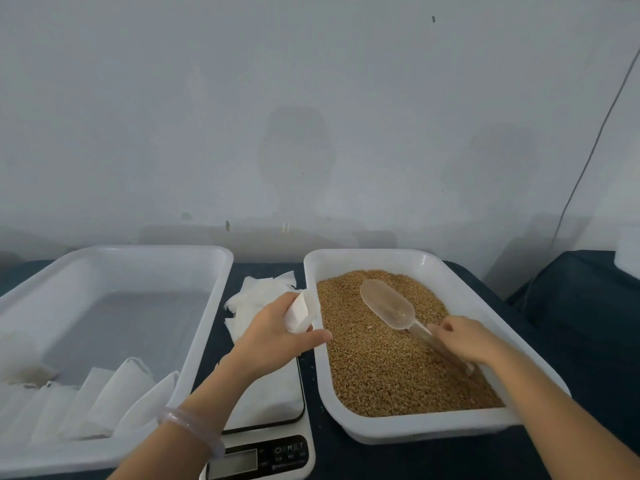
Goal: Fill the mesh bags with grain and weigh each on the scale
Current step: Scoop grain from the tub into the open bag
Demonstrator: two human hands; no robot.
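Note:
My left hand (277,332) grips a white mesh bag (300,311) at the left rim of the grain tray (429,429). The tray is white and holds brown grain (388,368). My right hand (465,337) holds the handle of a clear plastic scoop (388,303), whose bowl lies on the grain with a few kernels in it. A white digital scale (273,420) sits between the two trays, with a white bag lying on its platform, partly hidden by my left forearm.
A second white tray (207,306) on the left holds several filled white bags (104,400) along its near side. Loose empty mesh bags (256,299) lie behind the scale. A wall stands close behind; a dark cable (588,161) hangs at the right.

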